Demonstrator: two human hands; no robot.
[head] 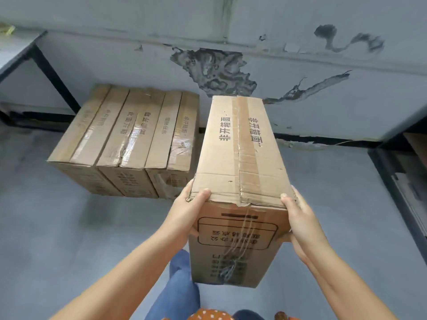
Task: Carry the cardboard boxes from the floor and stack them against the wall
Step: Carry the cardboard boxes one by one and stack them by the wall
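A long brown cardboard box (240,158) sealed down its top with clear tape and printed with black Chinese characters is held up off the grey floor (69,227), its far end pointing toward the wall. The left hand (184,213) grips the near left corner, thumb hooked over the top edge and the fingers curled against the side, and the right hand (300,220) clasps the near right corner the same way, thumb on top, fingers wrapped behind and under. Loose strands of string hang down the box's near end. Ahead and to the left, three matching taped cardboard boxes (129,137) stand side by side on the floor, touching one another, their far ends against the peeling grey wall (231,65). A black metal table leg (55,72) slants down just left of them. Blue jeans (180,285) show below the held box.
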